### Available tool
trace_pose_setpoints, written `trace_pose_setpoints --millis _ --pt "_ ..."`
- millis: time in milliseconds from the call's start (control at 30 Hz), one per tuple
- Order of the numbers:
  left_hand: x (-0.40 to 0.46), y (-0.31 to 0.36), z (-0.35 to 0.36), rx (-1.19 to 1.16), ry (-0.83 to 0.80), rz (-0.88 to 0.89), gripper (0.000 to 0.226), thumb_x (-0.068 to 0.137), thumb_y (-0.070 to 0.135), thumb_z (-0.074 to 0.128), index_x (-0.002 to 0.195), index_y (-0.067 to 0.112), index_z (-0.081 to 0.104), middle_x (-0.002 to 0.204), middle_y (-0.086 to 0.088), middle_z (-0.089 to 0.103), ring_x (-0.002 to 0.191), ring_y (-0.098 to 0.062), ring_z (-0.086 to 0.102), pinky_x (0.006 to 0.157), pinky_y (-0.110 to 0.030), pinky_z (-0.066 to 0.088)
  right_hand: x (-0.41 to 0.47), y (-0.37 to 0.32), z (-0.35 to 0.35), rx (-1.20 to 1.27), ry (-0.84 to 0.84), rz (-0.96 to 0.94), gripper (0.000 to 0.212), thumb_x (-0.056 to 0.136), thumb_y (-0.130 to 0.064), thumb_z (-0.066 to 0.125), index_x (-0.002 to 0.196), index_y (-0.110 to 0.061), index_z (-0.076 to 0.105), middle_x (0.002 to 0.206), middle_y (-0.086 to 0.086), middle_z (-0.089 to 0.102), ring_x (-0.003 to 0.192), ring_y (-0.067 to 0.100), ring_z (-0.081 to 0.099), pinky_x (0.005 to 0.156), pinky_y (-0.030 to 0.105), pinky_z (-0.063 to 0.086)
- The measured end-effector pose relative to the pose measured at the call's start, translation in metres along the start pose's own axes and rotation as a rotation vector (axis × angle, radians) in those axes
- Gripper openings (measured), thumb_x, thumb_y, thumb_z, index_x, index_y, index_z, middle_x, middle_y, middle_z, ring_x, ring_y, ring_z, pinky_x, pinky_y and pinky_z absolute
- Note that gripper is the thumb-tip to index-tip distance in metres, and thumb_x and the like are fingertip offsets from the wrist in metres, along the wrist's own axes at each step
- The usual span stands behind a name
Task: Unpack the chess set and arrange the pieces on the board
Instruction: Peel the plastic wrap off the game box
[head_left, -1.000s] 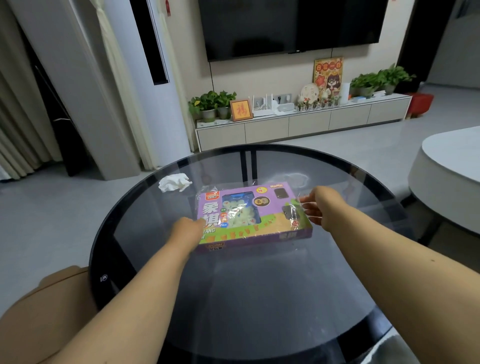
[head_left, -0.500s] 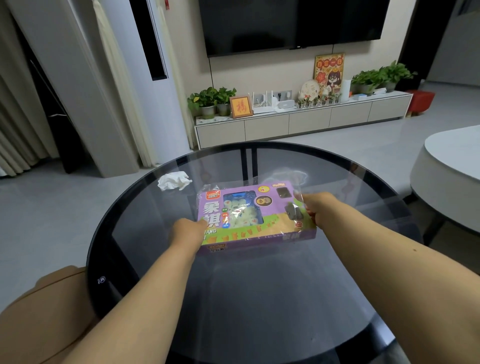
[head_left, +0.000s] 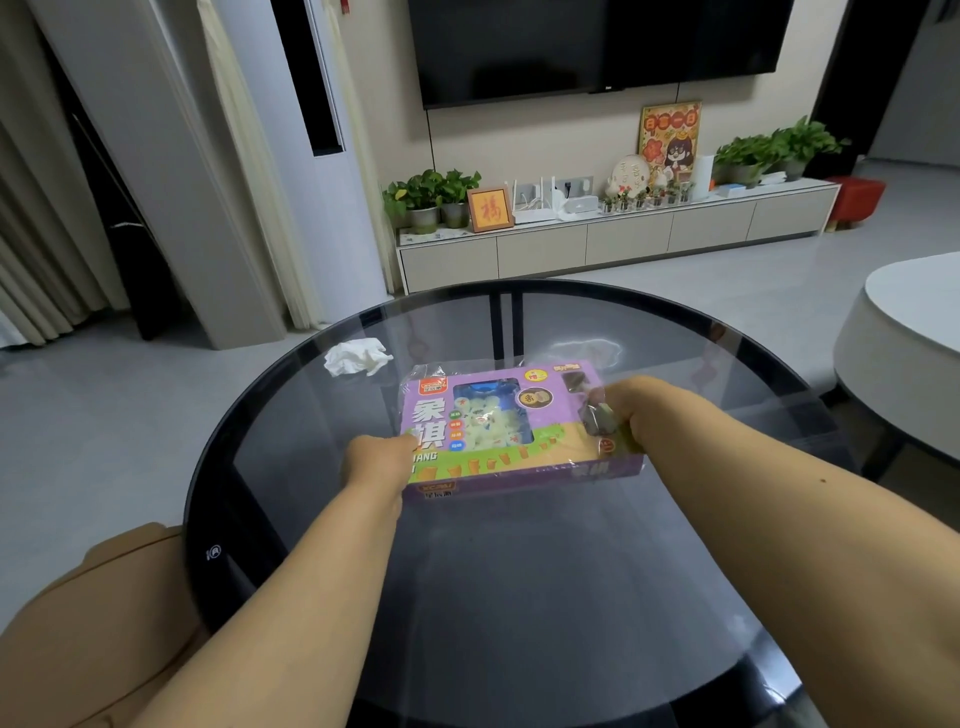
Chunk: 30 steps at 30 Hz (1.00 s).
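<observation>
A purple and green chess set box (head_left: 498, 431), wrapped in clear plastic film, lies flat on the round dark glass table (head_left: 519, 597). Pale round pieces show through its window. My left hand (head_left: 376, 462) grips the box's near left corner. My right hand (head_left: 631, 410) is closed on the right end of the box, pinching a bunch of the plastic film there. The box's right edge is hidden under that hand.
A crumpled white tissue (head_left: 358, 356) lies on the table beyond the box to the left. A tan chair (head_left: 93, 634) stands at the near left, a white round table (head_left: 904, 353) at the right. A TV cabinet (head_left: 613, 239) lines the far wall.
My right hand has moved in from open beside the box and closed on its right end, gathering the film. The left hand has stayed on the left corner.
</observation>
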<state>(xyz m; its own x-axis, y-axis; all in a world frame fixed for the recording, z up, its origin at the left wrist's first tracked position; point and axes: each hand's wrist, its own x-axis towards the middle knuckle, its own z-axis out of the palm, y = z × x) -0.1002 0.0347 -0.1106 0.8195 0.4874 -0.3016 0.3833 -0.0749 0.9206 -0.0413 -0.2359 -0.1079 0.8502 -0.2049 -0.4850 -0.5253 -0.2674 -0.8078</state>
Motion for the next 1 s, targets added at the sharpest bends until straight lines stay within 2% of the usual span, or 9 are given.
trace_pose_setpoints --millis 100,233,333,433,533,667,833,900,1000 --pt "0.001 0.001 -0.004 -0.08 -0.031 -0.026 0.016 0.086 0.013 0.064 0.073 0.002 0.065 0.066 -0.009 0.066 0.054 -0.023 0.061 0.055 -0.027 0.046 -0.023 -0.006 0.004 0.139 -0.015 0.077 0.028 0.089 -0.026 0.059 0.068 -0.008 0.056 0.043 0.007 0.057 0.029 0.02 0.051 0.053 0.033 0.046" --pt "-0.001 0.008 -0.01 -0.169 -0.121 -0.049 0.015 0.09 0.014 0.061 0.082 0.002 0.065 0.065 -0.01 0.069 0.051 -0.022 0.065 0.051 -0.027 0.052 -0.024 -0.008 0.0 0.32 -0.051 0.1 0.035 0.091 -0.036 0.06 0.068 -0.009 0.056 0.046 0.005 0.06 0.033 0.018 0.055 0.055 0.031 0.047" --pt "-0.004 0.01 -0.013 -0.196 -0.185 -0.058 0.017 0.093 0.014 0.058 0.078 0.006 0.061 0.055 -0.005 0.069 0.044 -0.016 0.065 0.038 -0.022 0.049 -0.024 -0.008 -0.003 0.342 -0.057 0.072 0.031 0.092 -0.031 0.058 0.071 -0.009 0.057 0.045 0.004 0.061 0.034 0.017 0.057 0.055 0.032 0.051" --pt "-0.007 0.011 -0.015 -0.23 -0.218 -0.087 0.013 0.093 0.01 0.057 0.082 0.004 0.059 0.052 -0.004 0.067 0.042 -0.014 0.065 0.036 -0.021 0.049 -0.028 -0.009 -0.006 0.351 -0.05 0.032 0.024 0.093 -0.02 0.057 0.074 -0.006 0.058 0.047 0.007 0.063 0.036 0.02 0.06 0.047 0.035 0.054" --pt "-0.009 0.012 -0.019 -0.248 -0.238 -0.102 0.01 0.091 0.009 0.058 0.084 0.003 0.06 0.053 -0.006 0.068 0.044 -0.015 0.065 0.037 -0.021 0.05 -0.026 -0.006 -0.008 0.367 -0.067 0.023 0.022 0.093 -0.017 0.058 0.074 -0.006 0.058 0.049 0.008 0.064 0.037 0.02 0.061 0.041 0.034 0.054" --pt "-0.008 0.013 -0.022 -0.239 -0.251 -0.105 0.011 0.09 0.01 0.061 0.083 0.003 0.062 0.056 -0.006 0.069 0.046 -0.015 0.066 0.041 -0.022 0.051 -0.022 0.0 -0.007 0.413 -0.068 0.031 0.024 0.094 -0.02 0.056 0.074 -0.006 0.058 0.051 0.008 0.066 0.04 0.021 0.063 0.048 0.036 0.055" --pt "-0.011 0.016 -0.027 -0.058 -0.243 -0.135 0.025 0.089 0.029 0.064 0.078 0.008 0.057 0.066 -0.005 0.069 0.066 -0.018 0.063 0.071 -0.033 0.053 -0.023 0.002 -0.002 0.445 -0.035 0.016 0.02 0.092 -0.019 0.057 0.077 -0.006 0.06 0.054 0.009 0.067 0.043 0.022 0.064 0.055 0.041 0.055" --pt "-0.009 0.017 -0.033 -0.036 -0.249 -0.18 0.027 0.091 0.032 0.061 0.081 0.007 0.056 0.072 -0.006 0.066 0.068 -0.018 0.061 0.069 -0.032 0.051 -0.023 0.003 0.0 0.451 -0.028 0.02 0.019 0.092 -0.019 0.058 0.078 -0.006 0.06 0.055 0.008 0.067 0.043 0.022 0.064 0.057 0.042 0.055" --pt "-0.007 0.018 -0.043 -0.031 -0.271 -0.24 0.025 0.089 0.034 0.064 0.085 0.009 0.059 0.073 -0.005 0.066 0.069 -0.017 0.061 0.063 -0.029 0.048 -0.023 0.002 0.003 0.496 -0.034 0.014 0.019 0.093 -0.019 0.057 0.079 -0.006 0.059 0.054 0.007 0.067 0.042 0.021 0.064 0.048 0.038 0.055"
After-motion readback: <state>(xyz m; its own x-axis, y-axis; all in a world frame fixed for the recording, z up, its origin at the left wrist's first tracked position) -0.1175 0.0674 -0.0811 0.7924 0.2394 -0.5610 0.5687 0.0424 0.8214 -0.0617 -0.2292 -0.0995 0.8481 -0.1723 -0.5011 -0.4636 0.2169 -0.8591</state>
